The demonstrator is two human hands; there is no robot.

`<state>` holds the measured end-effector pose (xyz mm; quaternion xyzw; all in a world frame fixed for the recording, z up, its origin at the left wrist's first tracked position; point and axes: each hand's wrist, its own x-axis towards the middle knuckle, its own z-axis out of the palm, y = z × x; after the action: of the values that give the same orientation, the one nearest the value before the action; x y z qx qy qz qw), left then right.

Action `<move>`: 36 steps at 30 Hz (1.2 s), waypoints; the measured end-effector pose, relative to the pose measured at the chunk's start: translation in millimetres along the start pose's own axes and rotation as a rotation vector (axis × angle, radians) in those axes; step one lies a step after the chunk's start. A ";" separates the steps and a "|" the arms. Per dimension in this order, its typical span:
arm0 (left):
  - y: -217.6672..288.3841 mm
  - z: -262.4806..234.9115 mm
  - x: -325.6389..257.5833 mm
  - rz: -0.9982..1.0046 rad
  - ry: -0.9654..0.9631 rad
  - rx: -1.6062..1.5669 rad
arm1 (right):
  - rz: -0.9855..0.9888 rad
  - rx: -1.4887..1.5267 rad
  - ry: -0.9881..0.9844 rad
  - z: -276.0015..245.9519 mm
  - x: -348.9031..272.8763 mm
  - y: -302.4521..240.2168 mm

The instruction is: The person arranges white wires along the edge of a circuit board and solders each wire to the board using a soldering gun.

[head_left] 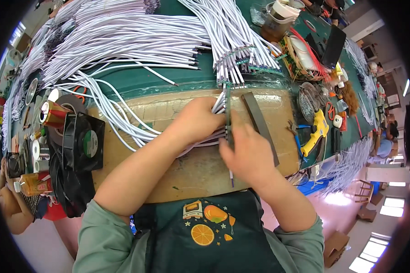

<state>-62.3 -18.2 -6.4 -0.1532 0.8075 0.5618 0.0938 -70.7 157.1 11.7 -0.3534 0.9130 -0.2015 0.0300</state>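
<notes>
Several white cables (116, 116) run in a loose bundle from the left across the brown work board. My left hand (197, 119) is closed around their ends, just left of a narrow dark strip (228, 98) that stands upright in the picture. Over the strip's right side lies my right hand (248, 152), thumb and fingers apart, with the fingertips close to the cable ends. Whether they touch the strip is hard to make out. A thin dark-tipped wire (231, 177) points down below the thumb. Right of my right hand lies a long grey bar (258, 120).
Big stacks of white cables (123, 41) cover the far left of the green table. Farther back lie cables joined to green strips (241, 59). A black fan (83, 142) stands left of the board (168, 189); a yellow glue gun (317, 133) and blue-handled pliers (298, 139) lie right.
</notes>
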 end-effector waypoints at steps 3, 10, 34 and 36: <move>-2.2 -2.7 -1.7 0.031 -0.020 -0.026 | 0.054 0.011 0.018 -2.1 -2.4 10.8; 1.3 -10.5 -22.8 0.112 -0.095 0.006 | 0.401 0.736 0.036 -31.7 -0.6 78.8; 8.0 -2.1 -51.7 0.038 -0.311 0.129 | -0.602 -0.238 0.169 -46.4 12.4 29.4; 5.7 1.0 -49.9 0.096 -0.299 0.177 | -0.600 -0.245 0.159 -45.3 10.0 31.5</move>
<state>-17.6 -8.3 14.4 -0.0204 0.8374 0.5088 0.1988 -107.0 187.3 41.9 -0.5906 0.7852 -0.1168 -0.1446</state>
